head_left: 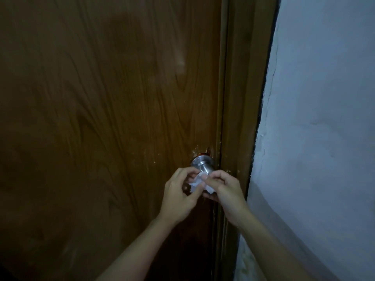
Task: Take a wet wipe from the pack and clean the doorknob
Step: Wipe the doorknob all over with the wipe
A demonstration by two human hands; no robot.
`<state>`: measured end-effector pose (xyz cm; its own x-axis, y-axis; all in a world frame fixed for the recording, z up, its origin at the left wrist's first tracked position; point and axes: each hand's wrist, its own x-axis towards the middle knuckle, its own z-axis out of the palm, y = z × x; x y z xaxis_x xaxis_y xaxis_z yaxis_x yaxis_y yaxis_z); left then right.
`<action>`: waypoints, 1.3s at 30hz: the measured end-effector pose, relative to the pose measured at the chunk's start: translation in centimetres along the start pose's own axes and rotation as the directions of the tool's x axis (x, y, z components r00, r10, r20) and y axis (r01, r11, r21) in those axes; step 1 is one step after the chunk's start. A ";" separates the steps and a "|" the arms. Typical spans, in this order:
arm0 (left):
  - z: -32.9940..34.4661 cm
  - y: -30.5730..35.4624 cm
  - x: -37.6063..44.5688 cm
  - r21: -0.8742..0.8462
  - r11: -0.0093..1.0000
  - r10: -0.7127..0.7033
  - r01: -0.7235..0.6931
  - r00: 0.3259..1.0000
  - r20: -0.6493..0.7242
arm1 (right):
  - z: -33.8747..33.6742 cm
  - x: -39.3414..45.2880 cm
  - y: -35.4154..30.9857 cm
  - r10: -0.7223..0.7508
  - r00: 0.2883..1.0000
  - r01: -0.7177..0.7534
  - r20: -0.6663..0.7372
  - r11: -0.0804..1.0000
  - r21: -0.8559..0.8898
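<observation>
Both hands share the grip: the left hand (pixel 179 194) and the right hand (pixel 224 189) pinch a crumpled white wet wipe (pixel 197 182) between their fingertips, just below the steel doorknob (pixel 204 166). The wipe looks light, limp and damp, so it should bunch easily; holding it as a wad in the palm would likely serve better than by its edges. The knob is smooth, rounded metal, probably slippery when wet. It sits close to the brown wooden door's (pixel 101 118) edge, so the door frame (pixel 239 98) crowds the right hand. The pale wall (pixel 324 138) lies beyond. No pack is visible.
</observation>
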<state>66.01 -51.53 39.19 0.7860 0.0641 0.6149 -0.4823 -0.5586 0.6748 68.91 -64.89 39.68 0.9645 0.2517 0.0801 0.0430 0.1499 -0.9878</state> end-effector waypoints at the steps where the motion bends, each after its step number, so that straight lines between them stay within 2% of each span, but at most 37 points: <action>1: 0.0 -0.1 0.0 0.004 1.000 -0.007 0.007 1.000 -0.021 | 0.0 0.1 -0.1 -0.005 1.000 0.005 0.004 1.000 -0.013; 8: -1.1 -0.8 1.1 -0.019 0.989 -0.148 0.147 0.975 -0.163 | -0.3 0.3 -0.2 -0.034 0.999 0.036 0.030 0.996 -0.082; 11: -1.0 -0.6 1.2 0.013 0.991 -0.124 0.133 0.953 -0.276 | -0.2 0.4 -0.2 -0.084 0.996 0.083 -0.007 0.990 -0.115; 14: -0.7 -0.4 0.5 0.013 0.999 -0.035 0.038 0.982 -0.188 | -0.2 0.6 -0.1 -0.126 0.989 0.116 -0.076 0.986 -0.121; 17: -0.3 -0.6 0.3 0.001 1.000 -0.010 0.010 0.998 -0.054 | -0.1 0.8 -0.4 -0.126 0.992 0.127 0.012 0.985 -0.120; 19: -0.3 -0.9 0.5 0.042 0.999 0.006 -0.003 0.997 -0.081 | -0.1 0.8 -0.8 -0.136 0.985 0.150 0.103 0.978 -0.148; 20: -0.3 -1.1 0.7 0.064 0.998 0.014 -0.006 0.992 -0.124 | 0.0 0.9 -1.1 -0.161 0.982 0.175 0.098 0.970 -0.168; 23: -0.3 -1.5 1.6 0.096 0.995 0.006 0.017 0.972 -0.233 | -0.5 1.5 -1.3 -0.298 0.948 0.264 -0.109 0.931 -0.252; 25: -0.1 -1.4 2.3 0.115 0.993 0.015 0.006 0.984 -0.178 | -0.8 2.0 -1.3 -0.329 0.931 0.256 -0.158 0.897 -0.361; 27: 0.6 -1.2 3.0 0.156 0.988 0.023 -0.014 0.998 -0.051 | -0.9 2.6 -1.0 -0.288 0.952 0.218 -0.103 0.875 -0.432; 30: 2.1 -1.7 3.8 0.340 0.933 0.061 -0.119 0.983 0.176 | -0.9 3.1 -0.6 -0.200 0.980 0.190 0.017 0.895 -0.403; 32: 2.8 -2.1 3.8 0.461 0.867 0.090 -0.190 0.969 0.230 | -1.0 3.3 -0.4 -0.173 0.984 0.172 0.034 0.904 -0.391; 34: 3.5 -2.3 3.3 0.493 0.854 0.108 -0.165 0.984 0.142 | -1.2 3.7 -0.2 -0.169 0.985 0.166 0.027 0.907 -0.387; 36: 4.1 -2.4 2.3 0.431 0.900 0.079 -0.069 0.997 -0.004 | -1.4 3.8 -0.1 -0.165 0.986 0.166 0.038 0.902 -0.399; 39: 4.8 -2.2 1.1 0.258 0.954 -0.123 0.154 0.984 -0.130 | -1.4 3.9 0.2 -0.158 0.987 0.160 0.038 0.897 -0.412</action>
<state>69.77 -54.23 36.40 0.7823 0.2396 0.5750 -0.2397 -0.7363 0.6328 73.05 -65.23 39.57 0.9349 0.2611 0.2406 0.3002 -0.2195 -0.9283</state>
